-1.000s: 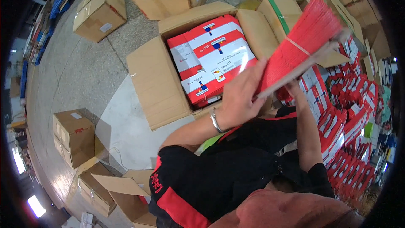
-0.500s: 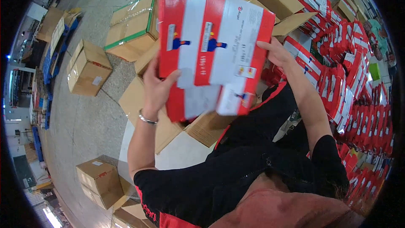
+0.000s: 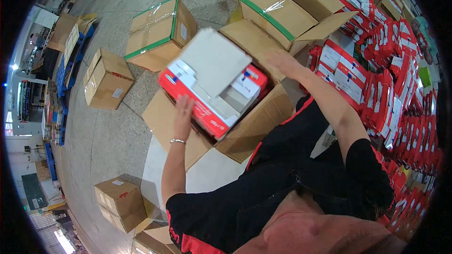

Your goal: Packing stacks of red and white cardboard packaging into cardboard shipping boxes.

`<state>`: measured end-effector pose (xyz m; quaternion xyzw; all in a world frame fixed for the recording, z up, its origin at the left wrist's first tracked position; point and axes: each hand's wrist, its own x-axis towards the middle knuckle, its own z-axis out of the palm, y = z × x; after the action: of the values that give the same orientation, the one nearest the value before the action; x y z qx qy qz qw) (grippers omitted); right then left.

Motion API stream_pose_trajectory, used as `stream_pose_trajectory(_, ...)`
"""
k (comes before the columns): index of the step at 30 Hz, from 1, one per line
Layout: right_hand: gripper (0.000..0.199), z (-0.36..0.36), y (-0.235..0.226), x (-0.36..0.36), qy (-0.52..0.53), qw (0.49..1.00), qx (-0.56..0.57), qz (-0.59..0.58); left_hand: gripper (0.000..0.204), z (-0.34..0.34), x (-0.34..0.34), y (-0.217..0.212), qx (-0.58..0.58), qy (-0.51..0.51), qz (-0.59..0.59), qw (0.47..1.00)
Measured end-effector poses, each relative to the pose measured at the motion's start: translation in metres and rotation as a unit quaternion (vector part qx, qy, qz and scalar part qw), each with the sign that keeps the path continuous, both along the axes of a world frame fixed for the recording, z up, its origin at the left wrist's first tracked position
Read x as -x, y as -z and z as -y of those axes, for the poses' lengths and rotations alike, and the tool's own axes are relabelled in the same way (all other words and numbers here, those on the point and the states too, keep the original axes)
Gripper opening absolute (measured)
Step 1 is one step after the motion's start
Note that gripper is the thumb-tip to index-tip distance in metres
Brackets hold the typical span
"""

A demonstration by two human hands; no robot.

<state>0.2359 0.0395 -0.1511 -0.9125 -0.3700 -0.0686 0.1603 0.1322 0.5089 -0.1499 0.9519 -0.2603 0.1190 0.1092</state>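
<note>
Red and white printed cartons (image 3: pixel 200 108) lie tilted in the mouth of an open cardboard box (image 3: pixel 252 134). On top of them is a flat sheet with its plain greyish-white side up (image 3: pixel 214 61), slightly blurred. My left hand (image 3: pixel 184 110) lies with fingers stretched out against the red side of the cartons, near the box's left flap. Above the box's right side, apart from the cartons, my right hand (image 3: pixel 282 65) holds nothing; it is smeared a little, its fingers extended. How deep the cartons reach into the box is hidden.
Beyond the open box stand taped cardboard boxes with green edges (image 3: pixel 155 30). Plain brown boxes (image 3: pixel 108 79) sit on the grey floor at the left. High stacks of red and white flattened cartons (image 3: pixel 376 91) crowd the right side. Blue pallets (image 3: pixel 69 68) stand far left.
The flat cartons held up in both hands have come down into the open box and been let go. The grey-white underside shows on top. Both hands have moved apart from their grip.
</note>
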Motion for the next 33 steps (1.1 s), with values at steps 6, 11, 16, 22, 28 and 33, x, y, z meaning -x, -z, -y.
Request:
stream_pose_trajectory(6, 0.051, -0.043, 0.002, 0.029, 0.121, 0.968, -0.13, -0.179, 0.052, -0.004, 0.014, 0.038, 0.226, -0.252, -0.203, 0.919)
stream_pose_trajectory(11, 0.061, -0.092, 0.008, 0.025, 0.139, 0.941, -0.205, -0.231, 0.085, 0.012, -0.036, 0.072, 0.333, -0.42, -0.15, 0.831)
stream_pose_trajectory(16, 0.07, -0.102, 0.036, 0.039, 0.171, 0.943, -0.116, -0.26, 0.108, 0.058, -0.024, 0.086, 0.265, -0.471, -0.169, 0.825)
stream_pose_trajectory(22, 0.071, -0.085, 0.056, 0.052, 0.19, 0.961, -0.078, -0.185, 0.103, 0.077, -0.027, 0.08, 0.284, -0.44, -0.16, 0.836)
stream_pose_trajectory(28, 0.078, -0.1, 0.047, 0.057, 0.207, 0.953, 0.046, -0.214, 0.099, 0.08, -0.027, 0.099, 0.297, -0.434, -0.133, 0.84)
stream_pose_trajectory(33, 0.079, -0.098, 0.039, 0.055, 0.161, 0.959, 0.058, -0.227, 0.099, 0.074, -0.024, 0.114, 0.28, -0.438, -0.089, 0.85)
